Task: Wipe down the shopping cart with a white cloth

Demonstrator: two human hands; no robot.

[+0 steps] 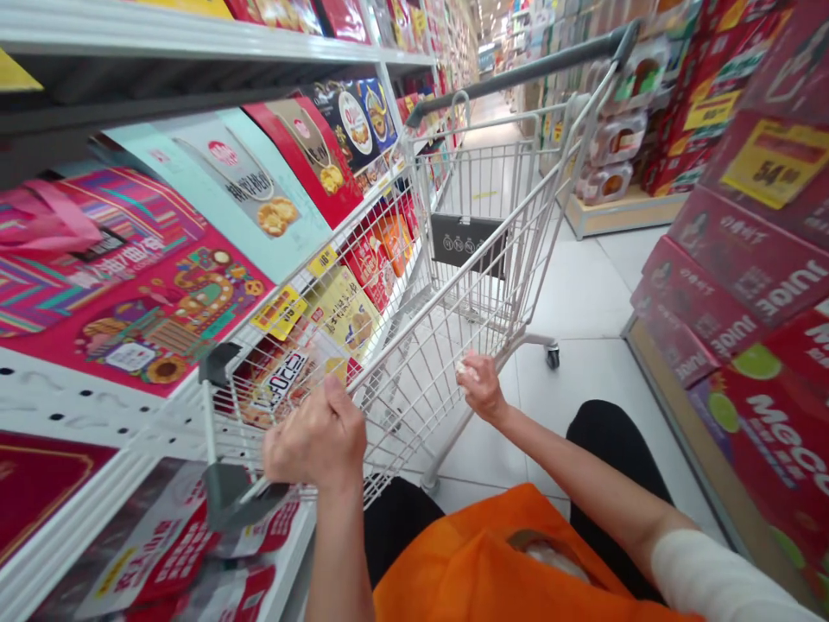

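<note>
A metal shopping cart stands in front of me, tilted in view, its grey handle at the far end. My left hand is closed around the cart's top rail near its front corner. Beside the lower side wires, my right hand is closed in a fist, with something small and white showing between its fingers. What that white thing is I cannot make out. A dark panel hangs inside the cart. No goods are visible in the basket.
Shelves of colourful gift boxes and snack packs run along the left, close against the cart. Stacked red juice cartons line the right side. My knees and an orange garment are below. A tiled aisle floor stretches ahead.
</note>
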